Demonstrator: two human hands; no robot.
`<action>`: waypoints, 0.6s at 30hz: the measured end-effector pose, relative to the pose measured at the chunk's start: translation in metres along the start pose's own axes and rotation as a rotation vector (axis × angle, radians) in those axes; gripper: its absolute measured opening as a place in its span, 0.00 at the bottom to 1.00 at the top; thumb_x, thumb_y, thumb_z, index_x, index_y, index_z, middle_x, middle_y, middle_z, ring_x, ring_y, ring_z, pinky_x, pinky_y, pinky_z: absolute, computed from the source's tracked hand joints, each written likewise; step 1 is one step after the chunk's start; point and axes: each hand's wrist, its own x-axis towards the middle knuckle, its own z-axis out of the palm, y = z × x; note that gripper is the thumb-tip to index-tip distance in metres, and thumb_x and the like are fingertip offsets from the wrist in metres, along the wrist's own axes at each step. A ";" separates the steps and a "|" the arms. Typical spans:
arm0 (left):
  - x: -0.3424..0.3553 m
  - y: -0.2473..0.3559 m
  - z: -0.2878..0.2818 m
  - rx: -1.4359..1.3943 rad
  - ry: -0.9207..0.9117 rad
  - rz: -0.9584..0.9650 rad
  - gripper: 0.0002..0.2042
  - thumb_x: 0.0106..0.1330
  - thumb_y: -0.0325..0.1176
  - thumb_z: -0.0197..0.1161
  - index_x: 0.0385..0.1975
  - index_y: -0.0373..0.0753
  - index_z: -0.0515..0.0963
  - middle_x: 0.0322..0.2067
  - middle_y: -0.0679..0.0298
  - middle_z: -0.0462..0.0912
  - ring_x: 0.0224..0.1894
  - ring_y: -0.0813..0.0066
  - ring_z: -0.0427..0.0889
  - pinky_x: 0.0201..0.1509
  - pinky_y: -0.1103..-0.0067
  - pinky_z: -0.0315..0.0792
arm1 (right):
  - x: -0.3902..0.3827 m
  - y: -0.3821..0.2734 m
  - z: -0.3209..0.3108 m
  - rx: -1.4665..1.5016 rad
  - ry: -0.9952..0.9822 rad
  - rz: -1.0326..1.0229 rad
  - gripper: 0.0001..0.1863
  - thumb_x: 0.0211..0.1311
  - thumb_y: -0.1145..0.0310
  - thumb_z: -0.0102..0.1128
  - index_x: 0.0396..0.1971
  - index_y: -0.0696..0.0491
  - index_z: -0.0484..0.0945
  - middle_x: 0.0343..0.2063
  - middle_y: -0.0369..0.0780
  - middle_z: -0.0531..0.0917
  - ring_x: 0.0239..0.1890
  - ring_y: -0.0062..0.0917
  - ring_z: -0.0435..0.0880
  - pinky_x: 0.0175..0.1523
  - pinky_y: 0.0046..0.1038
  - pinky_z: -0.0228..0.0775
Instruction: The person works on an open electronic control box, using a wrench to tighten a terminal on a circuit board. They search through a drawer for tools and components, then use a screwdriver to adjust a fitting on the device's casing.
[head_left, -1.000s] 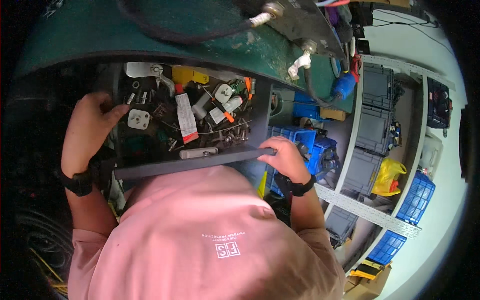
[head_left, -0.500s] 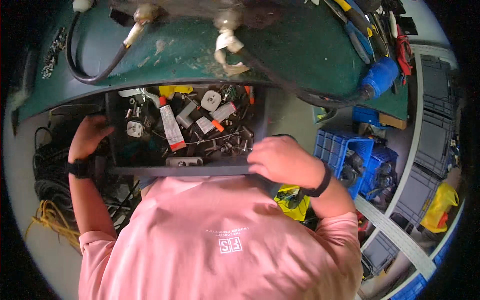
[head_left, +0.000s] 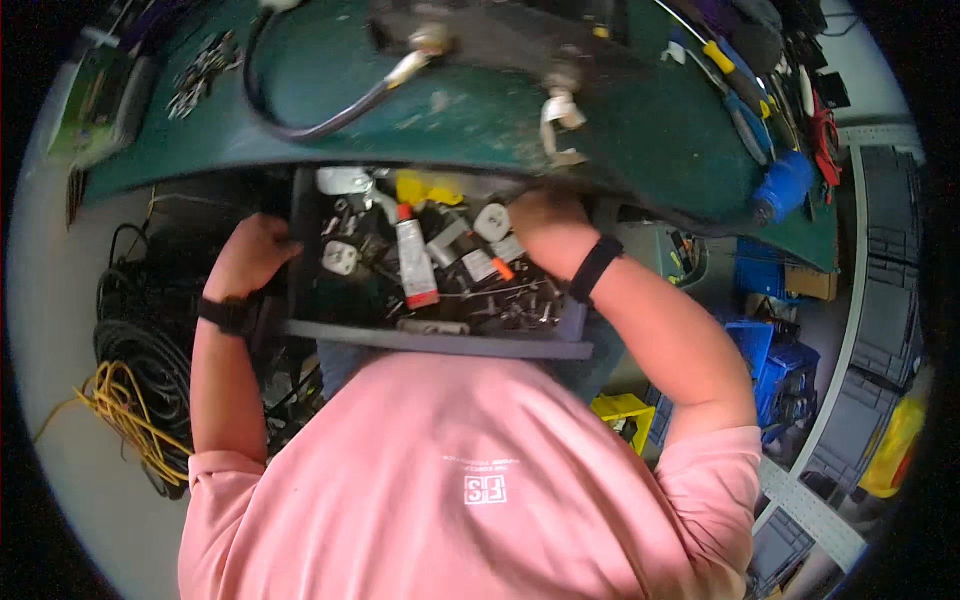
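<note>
A grey drawer is pulled out from under the green workbench, in front of my body. My left hand is closed at its left side wall, the fingertips against the edge. My right hand reaches into the far right corner; its fingers are hidden and smeared by motion. Closest to it are a white rounded plate and a white box with an orange end. A white tube with a red cap, another white plate, a yellow piece and several screws also lie inside.
Thick black cables and pliers and screwdrivers lie on the bench. A blue-handled tool sits at its right edge. Coiled black cable and yellow rope are at left. Blue crates and grey bins stand right.
My right hand has moved from the drawer's near right corner to inside its far right part. My left hand has closed at the left wall. The view has shifted, moving the scene rightward.
</note>
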 end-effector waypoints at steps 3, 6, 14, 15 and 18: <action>0.000 0.003 -0.003 -0.074 -0.031 -0.038 0.13 0.54 0.36 0.67 0.29 0.29 0.82 0.28 0.44 0.81 0.35 0.44 0.81 0.40 0.61 0.75 | 0.010 -0.001 0.002 -0.110 -0.050 0.007 0.11 0.58 0.73 0.52 0.31 0.57 0.85 0.30 0.49 0.85 0.35 0.42 0.86 0.41 0.41 0.79; -0.004 -0.007 0.006 -0.111 0.025 0.006 0.13 0.55 0.36 0.67 0.28 0.29 0.81 0.28 0.43 0.81 0.32 0.44 0.81 0.38 0.61 0.74 | 0.019 -0.003 -0.011 -0.080 -0.107 0.049 0.13 0.61 0.72 0.50 0.38 0.57 0.83 0.38 0.51 0.84 0.42 0.45 0.85 0.46 0.43 0.78; -0.022 -0.014 -0.005 -0.165 0.103 0.033 0.11 0.58 0.34 0.66 0.29 0.30 0.81 0.27 0.43 0.80 0.32 0.46 0.81 0.37 0.66 0.74 | 0.022 0.010 -0.019 -0.271 -0.172 0.064 0.14 0.64 0.70 0.48 0.40 0.59 0.83 0.45 0.50 0.84 0.47 0.45 0.83 0.51 0.43 0.75; -0.025 -0.013 -0.010 -0.171 0.112 0.003 0.11 0.58 0.34 0.66 0.29 0.30 0.81 0.27 0.44 0.80 0.32 0.47 0.81 0.37 0.67 0.74 | 0.024 0.011 -0.016 -0.273 -0.120 0.068 0.15 0.64 0.69 0.48 0.40 0.59 0.83 0.45 0.50 0.83 0.48 0.45 0.83 0.52 0.43 0.74; -0.034 -0.005 -0.022 -0.212 0.159 -0.049 0.11 0.59 0.34 0.66 0.30 0.29 0.80 0.28 0.46 0.81 0.31 0.52 0.82 0.38 0.69 0.74 | 0.019 0.009 -0.012 -0.084 0.110 0.088 0.16 0.63 0.72 0.45 0.42 0.61 0.80 0.45 0.55 0.81 0.46 0.46 0.82 0.52 0.42 0.73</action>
